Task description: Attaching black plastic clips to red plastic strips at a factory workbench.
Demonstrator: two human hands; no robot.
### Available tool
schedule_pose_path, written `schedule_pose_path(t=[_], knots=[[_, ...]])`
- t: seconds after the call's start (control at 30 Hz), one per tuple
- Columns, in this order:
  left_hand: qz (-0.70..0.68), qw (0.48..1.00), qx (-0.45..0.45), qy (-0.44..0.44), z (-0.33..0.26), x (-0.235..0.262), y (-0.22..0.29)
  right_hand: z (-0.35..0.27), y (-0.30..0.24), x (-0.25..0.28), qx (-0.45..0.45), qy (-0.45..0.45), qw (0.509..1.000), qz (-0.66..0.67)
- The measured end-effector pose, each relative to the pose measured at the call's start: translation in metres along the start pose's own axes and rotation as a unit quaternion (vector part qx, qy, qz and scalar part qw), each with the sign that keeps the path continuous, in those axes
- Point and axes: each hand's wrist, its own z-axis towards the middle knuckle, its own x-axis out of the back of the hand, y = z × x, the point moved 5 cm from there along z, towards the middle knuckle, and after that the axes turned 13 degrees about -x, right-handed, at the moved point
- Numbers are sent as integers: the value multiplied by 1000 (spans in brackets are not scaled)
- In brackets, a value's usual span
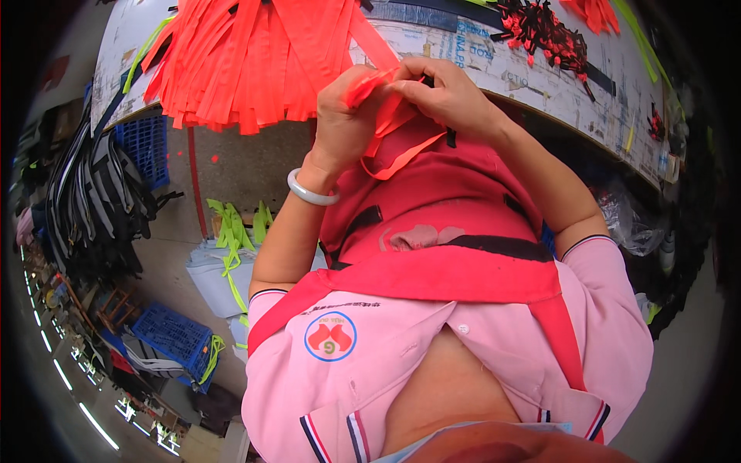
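Note:
My left hand (345,116) and my right hand (448,92) meet at the near edge of the worktable (540,77), both pinching one orange fabric strap (386,116). The strap's loose end loops down below my hands toward my lap. A pale bangle (309,191) circles my left wrist. A big pile of the same orange straps (247,62) hangs over the table edge just left of my left hand. A red apron with black bands (440,231) covers my lap under the hands.
A heap of small black and red pieces (544,35) lies on the table at the right. Blue crates (174,336) stand on the floor at left, near dark grey strap bundles (96,193) and yellow-green straps (235,231). Clear plastic bags (629,220) sit under the table at right.

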Motion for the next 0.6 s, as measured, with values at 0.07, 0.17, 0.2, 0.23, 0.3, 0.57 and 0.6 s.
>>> schedule_pose_path(t=[0.07,0.17,0.2,0.23,0.3,0.57,0.6], knots=[[233,947,-211,-69,8,-17,32,12,31,-13,-2,-17,998,68],[152,979,-136,15,6,-19,34,13,43,-25,-101,-71,977,171],[90,993,-81,6,10,-15,30,14,42,-21,-88,-65,975,195],[5,1000,-19,-11,10,-6,13,17,39,-19,-73,-61,971,219],[-85,994,72,-6,1,5,-2,17,33,-15,-83,-56,969,224],[-142,984,106,17,-4,-7,-4,11,33,-16,-146,-127,943,270],[-145,983,115,-10,-4,-10,-5,9,35,-19,-169,-116,946,250]])
